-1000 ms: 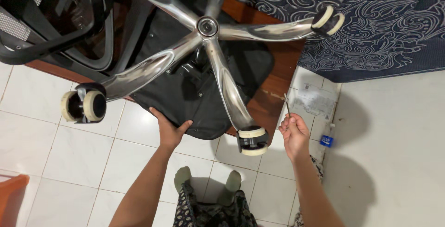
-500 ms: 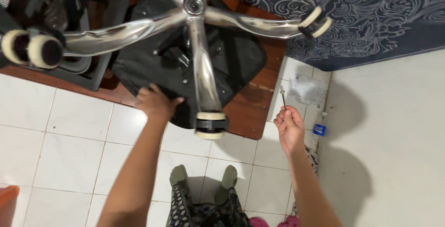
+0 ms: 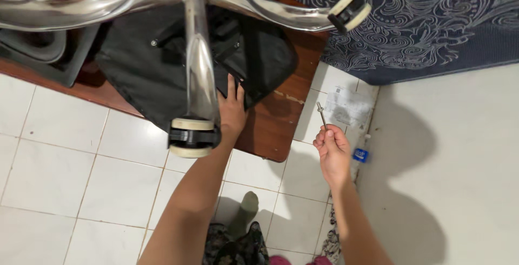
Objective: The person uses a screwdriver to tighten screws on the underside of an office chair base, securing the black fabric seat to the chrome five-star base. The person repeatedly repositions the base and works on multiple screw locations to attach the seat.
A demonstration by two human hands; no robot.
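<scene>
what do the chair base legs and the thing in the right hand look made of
The chair base legs look like polished chromed metal: bright, mirror-like highlights. The long bolt pinched in the right hand looks like plain grey metal, probably steel, thin and dull-shiny; it is too small to be sure.

Thin metal bolt [image 3: 321,114] upright, pinched at lower end; black seat underside [image 3: 162,59] facing up on brown board.

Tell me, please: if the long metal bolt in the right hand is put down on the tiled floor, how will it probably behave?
The bolt looks thin, straight and metallic, so it is probably stiff and light. Its round shaft would likely roll on the smooth white tiles. The right hand pinches only its lower end, so it may slip easily.
</scene>
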